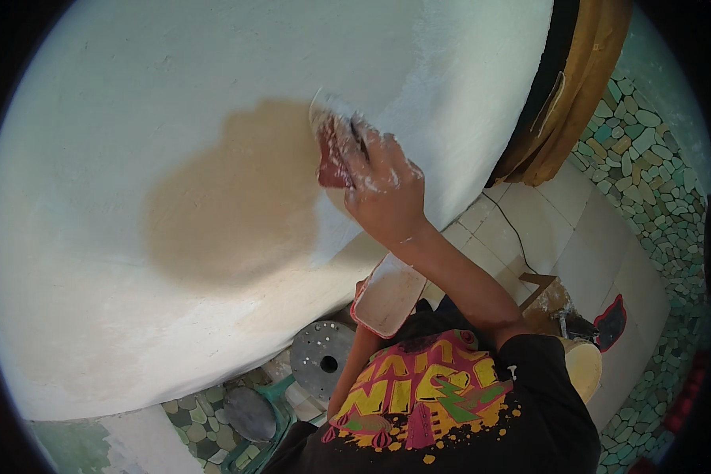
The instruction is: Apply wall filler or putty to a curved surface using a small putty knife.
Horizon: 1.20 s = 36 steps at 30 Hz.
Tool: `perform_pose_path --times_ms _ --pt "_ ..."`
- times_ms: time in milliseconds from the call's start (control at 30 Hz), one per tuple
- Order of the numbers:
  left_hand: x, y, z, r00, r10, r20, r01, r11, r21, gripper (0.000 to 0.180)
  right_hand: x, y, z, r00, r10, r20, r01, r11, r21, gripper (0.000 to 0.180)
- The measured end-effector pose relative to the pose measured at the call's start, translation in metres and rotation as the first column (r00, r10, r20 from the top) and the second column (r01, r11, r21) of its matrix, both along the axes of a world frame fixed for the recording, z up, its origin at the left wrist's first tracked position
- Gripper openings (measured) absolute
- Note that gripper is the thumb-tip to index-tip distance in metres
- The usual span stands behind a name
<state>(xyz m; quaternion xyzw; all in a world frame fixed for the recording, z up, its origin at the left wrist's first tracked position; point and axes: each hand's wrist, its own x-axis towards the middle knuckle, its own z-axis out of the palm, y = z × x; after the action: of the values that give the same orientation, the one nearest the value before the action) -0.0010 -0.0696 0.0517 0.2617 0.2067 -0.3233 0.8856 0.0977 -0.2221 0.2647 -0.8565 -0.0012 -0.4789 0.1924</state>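
We locate one reddish-brown putty spreader (pixel 333 164) at the white wall (pixel 95 174), its upper end coated with white paste. The right hand (pixel 387 182) is closed around the spreader; we note white smears on its fingers and knuckles.

Below that hand, we identify one shallow rectangular tray (pixel 389 296) with rounded corners and a reddish rim. Its inside carries a thin, whitish film of paste. The left hand (pixel 360 287) holds the tray from its left side and underneath; we cannot tell the exact finger placement, since the tray covers most of it.

We count one further container: a cream-coloured bucket (pixel 588 371), partly covered by the black T-shirt (pixel 545 411). We cannot tell its contents.

Farther out, we count two round items on the lower left: one grey perforated disc (pixel 312 355) with a central hole, and one plain dark disc (pixel 250 413) beside it. One thin black cable (pixel 515 229) crosses the floor tiles (pixel 557 209) on the right.
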Motion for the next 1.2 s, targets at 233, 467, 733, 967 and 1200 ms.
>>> perform_pose_path --times_ms 233,467,733,967,1200 --pt "0.003 -0.003 0.009 0.997 -0.076 0.029 0.08 0.98 -0.183 0.045 -0.007 -0.043 0.004 0.989 0.044 0.14 -0.052 0.997 0.05 0.059" --pt "-0.012 -0.013 0.018 0.988 -0.068 0.141 0.105 0.957 -0.272 0.047 0.035 -0.076 -0.027 0.984 0.094 0.153 -0.07 0.985 -0.155 0.039" --pt "-0.018 0.011 -0.007 0.994 -0.089 0.059 0.103 0.953 -0.283 0.049 -0.004 -0.084 -0.018 0.998 0.014 0.054 -0.005 0.985 -0.172 0.041" --pt "-0.026 -0.013 0.005 0.997 -0.072 0.003 0.07 0.961 -0.268 0.058 0.027 -0.091 -0.023 0.973 0.197 0.118 -0.175 0.969 -0.173 0.043" --pt "-0.025 0.0 -0.004 0.993 -0.068 -0.1 0.038 0.959 -0.279 0.058 0.005 -0.089 -0.035 0.974 0.207 0.088 -0.183 0.957 -0.225 0.039"
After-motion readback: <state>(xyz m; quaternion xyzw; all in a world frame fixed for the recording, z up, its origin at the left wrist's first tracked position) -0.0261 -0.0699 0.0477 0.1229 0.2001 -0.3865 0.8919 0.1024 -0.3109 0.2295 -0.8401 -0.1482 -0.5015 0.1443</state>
